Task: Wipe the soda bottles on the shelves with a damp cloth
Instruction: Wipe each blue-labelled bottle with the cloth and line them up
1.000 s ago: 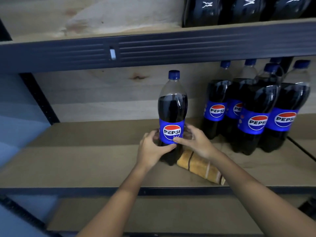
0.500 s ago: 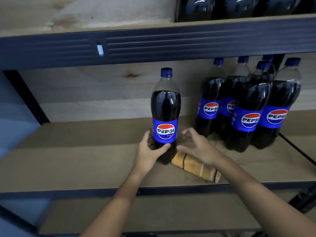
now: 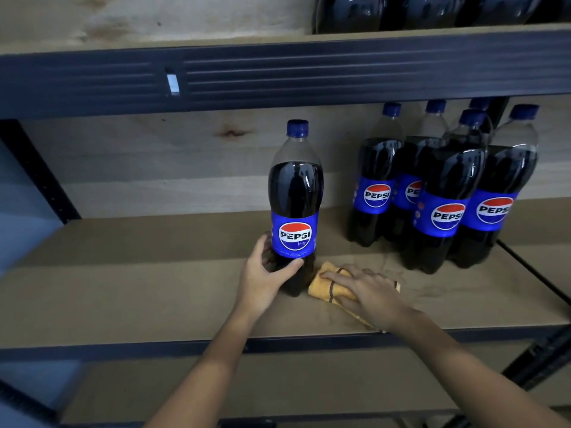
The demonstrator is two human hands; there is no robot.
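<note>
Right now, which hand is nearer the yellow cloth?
Right. The right hand rests on the cloth; the left hand grips the lone bottle beside it.

A shop stockroom or store aisle: dark metal shelving [image 3: 278,78] with wooden boards, identical Pepsi bottles [image 3: 441,193] grouped beneath its beam, more above.

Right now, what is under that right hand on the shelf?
Under the right hand lies a rolled yellow-orange cloth with dark stripes, resting on the brown wooden shelf board. The hand covers the cloth's middle; only its ends show.
</note>
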